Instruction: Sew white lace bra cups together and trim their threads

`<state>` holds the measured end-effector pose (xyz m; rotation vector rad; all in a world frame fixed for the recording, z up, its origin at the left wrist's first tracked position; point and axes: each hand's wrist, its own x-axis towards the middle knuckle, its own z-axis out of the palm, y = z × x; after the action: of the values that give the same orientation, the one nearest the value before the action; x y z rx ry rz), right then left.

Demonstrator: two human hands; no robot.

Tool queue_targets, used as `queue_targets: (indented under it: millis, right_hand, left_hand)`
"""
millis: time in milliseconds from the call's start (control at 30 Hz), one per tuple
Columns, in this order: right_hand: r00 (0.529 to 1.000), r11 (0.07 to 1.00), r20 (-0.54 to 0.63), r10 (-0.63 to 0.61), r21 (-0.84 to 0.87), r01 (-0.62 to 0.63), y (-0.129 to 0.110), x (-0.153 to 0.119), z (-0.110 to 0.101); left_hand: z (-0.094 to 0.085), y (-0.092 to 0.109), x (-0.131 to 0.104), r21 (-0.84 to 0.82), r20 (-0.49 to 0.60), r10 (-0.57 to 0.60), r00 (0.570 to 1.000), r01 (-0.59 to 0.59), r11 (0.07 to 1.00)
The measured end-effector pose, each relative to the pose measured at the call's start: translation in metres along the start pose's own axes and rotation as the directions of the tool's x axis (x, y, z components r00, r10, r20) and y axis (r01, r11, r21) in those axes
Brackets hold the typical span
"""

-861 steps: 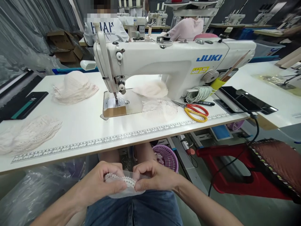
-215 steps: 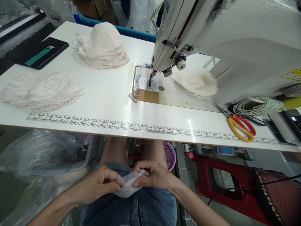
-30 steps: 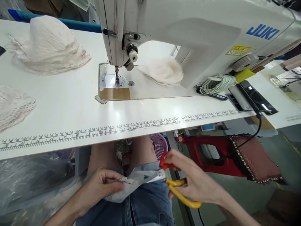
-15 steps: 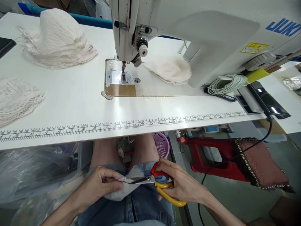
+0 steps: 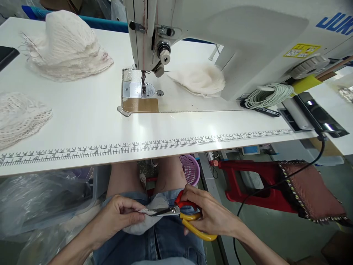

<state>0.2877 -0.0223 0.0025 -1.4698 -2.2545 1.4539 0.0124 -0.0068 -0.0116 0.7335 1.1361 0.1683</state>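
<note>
While left hand (image 5: 122,215) pinches white fabric (image 5: 139,225), right hand (image 5: 208,213) grips scissors (image 5: 198,232); sewing machine (image 5: 220,22), blue "JUK" lettering (image 5: 335,24), yellow label (image 5: 302,50).

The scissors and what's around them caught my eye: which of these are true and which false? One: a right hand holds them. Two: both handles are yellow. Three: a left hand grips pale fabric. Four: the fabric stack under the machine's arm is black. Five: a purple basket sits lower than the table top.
1. The right hand holds the scissors. True.
2. Both handles are yellow. False: one is red, one yellow.
3. The left hand grips pale fabric. True.
4. The fabric stack is black. False: the fabric stack is cream.
5. The purple basket sits lower than the table top. True.
</note>
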Motion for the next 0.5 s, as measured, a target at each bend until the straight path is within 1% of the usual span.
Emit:
queue_targets:
  millis: [167,300,500]
  right_hand:
    - [1.0,1.0,-0.015,-0.023,0.009,0.023,0.0003,0.0026,0.0018]
    - [0.999,0.999,-0.029,-0.024,-0.026,0.023,0.0005,0.0039,0.004]
    - [1.0,0.999,-0.014,-0.026,-0.028,0.026,-0.0014,0.0053,0.004]
  left_hand:
    - [0.0024,-0.0002,0.0005,0.026,-0.018,0.008,1.0,-0.007,1.0]
    - [0.0027,-0.0019,0.0007,0.06,-0.04,0.032,0.999,-0.03,0.998]
    - [0.0034,-0.0012,0.0,0.042,-0.032,0.019,0.999,-0.018,0.999]
